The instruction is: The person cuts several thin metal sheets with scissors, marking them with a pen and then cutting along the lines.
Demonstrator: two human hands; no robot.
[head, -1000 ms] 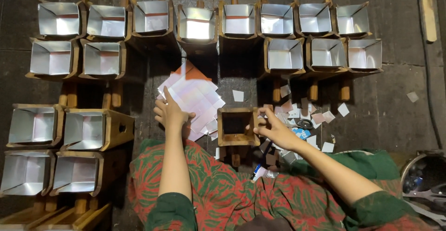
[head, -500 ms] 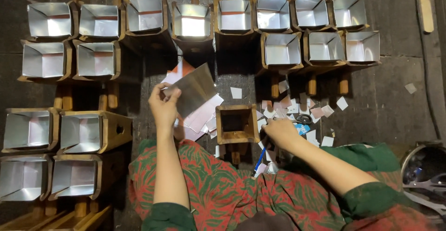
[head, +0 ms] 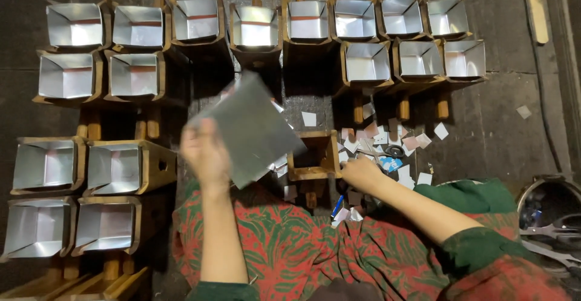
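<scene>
Above the lap | left hand (head: 206, 155) grips silver sheet (head: 248, 128) | right hand (head: 361, 174) curled against wooden mould (head: 313, 154)

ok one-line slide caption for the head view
Left hand lifts a silvery foil sheet; right hand rests beside an unlined wooden box mould.

The person wore a garment of red cloth printed all over with green leaf-like strokes, which covered the lap across the bottom of the view. Dark green sleeves ended above the elbows, so both forearms were bare down to the left hand (head: 206, 152) and the right hand (head: 361, 174). A plain, brighter green fold of cloth lay over the red print by the right arm, and neither wrist showed a watch or bangle.
</scene>
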